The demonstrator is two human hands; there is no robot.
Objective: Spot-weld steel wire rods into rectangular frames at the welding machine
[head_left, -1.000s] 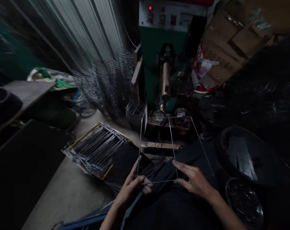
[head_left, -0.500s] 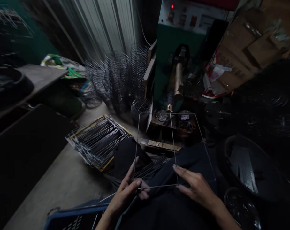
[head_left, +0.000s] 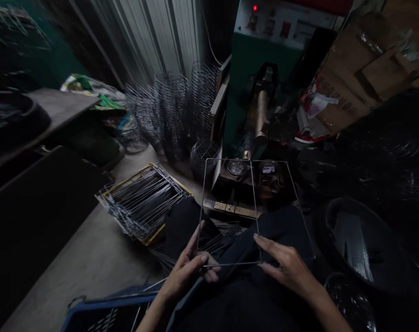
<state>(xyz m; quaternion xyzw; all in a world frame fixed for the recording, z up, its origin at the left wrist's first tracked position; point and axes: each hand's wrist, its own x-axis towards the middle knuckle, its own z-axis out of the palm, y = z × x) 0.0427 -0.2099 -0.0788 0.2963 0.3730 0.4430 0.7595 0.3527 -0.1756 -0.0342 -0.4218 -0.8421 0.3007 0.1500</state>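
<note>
A: Where does the frame lie from your hands?

B: From my distant seat I see the wire frame (head_left: 255, 207) in front of both hands. Its side wires and its middle wire (head_left: 253, 184) run forward, away from the body, and the near wire (head_left: 233, 264) crosses by the fingers. Because of the tilt, I cannot say surely which side is the longest.

A: And how do the hands hold it?

B: The left hand (head_left: 191, 269) pinches the near wire at its left end, the forefinger stretched along the left side wire. The right hand (head_left: 288, 263) holds by the tips of forefinger and thumb, placed apart near the close end of the middle wire. How firmly, I cannot tell.

A: Which relation do you watch most?

B: The middle wire against the copper-coloured tip (head_left: 246, 154) of the green machine (head_left: 246, 60). In my view, its far end appears just below this tip; touching or not, I cannot tell. I judge the right hand nearer to this line.
</note>
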